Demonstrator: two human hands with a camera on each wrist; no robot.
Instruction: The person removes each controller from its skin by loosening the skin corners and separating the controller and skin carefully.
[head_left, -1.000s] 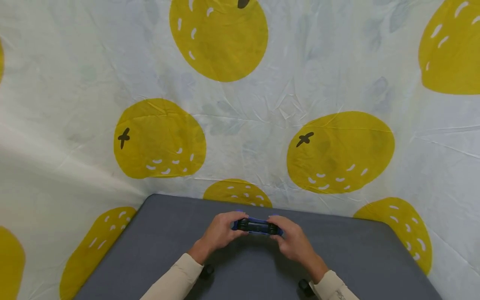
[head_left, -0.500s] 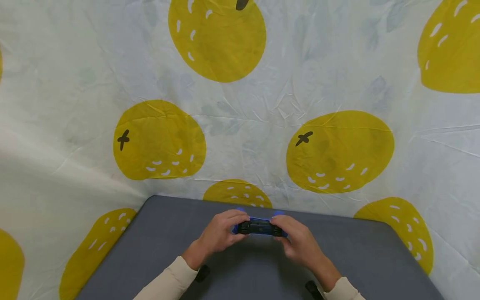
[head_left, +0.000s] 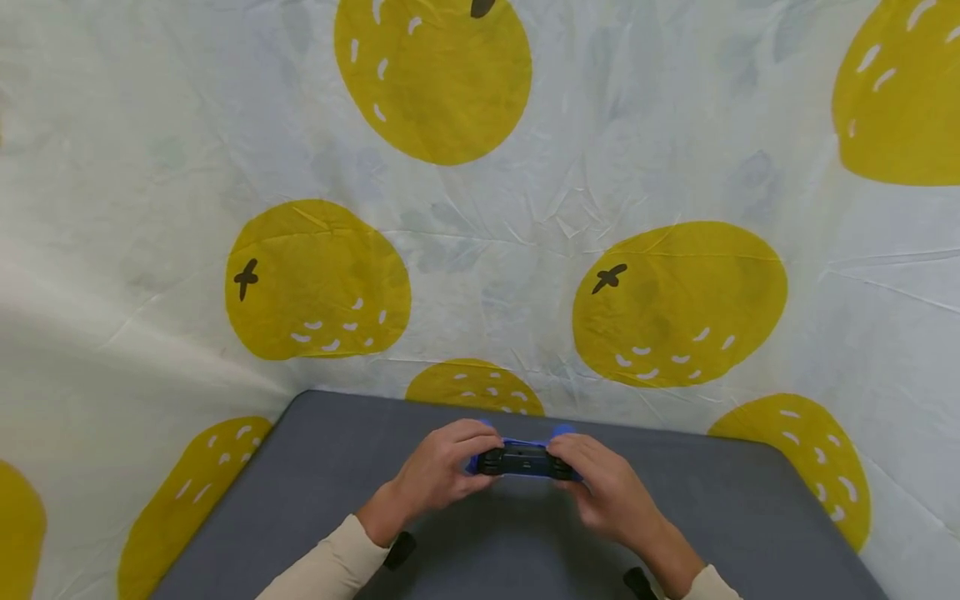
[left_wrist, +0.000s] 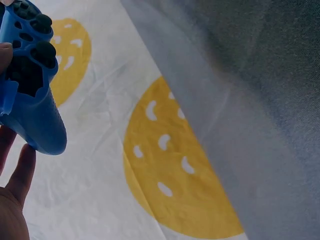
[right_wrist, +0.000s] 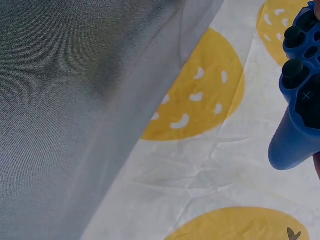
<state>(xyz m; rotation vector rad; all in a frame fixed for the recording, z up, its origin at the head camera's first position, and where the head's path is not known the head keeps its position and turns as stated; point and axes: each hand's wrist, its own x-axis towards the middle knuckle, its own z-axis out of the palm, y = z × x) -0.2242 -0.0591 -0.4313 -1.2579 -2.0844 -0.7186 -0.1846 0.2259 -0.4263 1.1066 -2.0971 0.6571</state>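
Note:
A black game controller (head_left: 522, 461) in a blue rubbery cover is held up over the grey table by both hands. My left hand (head_left: 435, 469) grips its left end, and my right hand (head_left: 611, 487) grips the right end. The edge with the triggers faces me in the head view, while the blue handles point away. In the left wrist view one blue handle (left_wrist: 45, 122) and two dark thumbsticks show, with fingers behind the cover. The right wrist view catches the other handle (right_wrist: 290, 140), two sticks and a button marked with a cross; most of that hand is out of frame.
The grey table (head_left: 495, 550) has a dark, rounded far edge. Behind and beside it hangs a white cloth (head_left: 487, 292) printed with yellow fruit. Small black devices sit at the left wrist (head_left: 400, 551) and right wrist (head_left: 639, 582).
The controller has tilted, bringing its blue handles into view at the far side, and shifted slightly right and nearer. Both wrists have spread outward. The grip of both hands stays on it.

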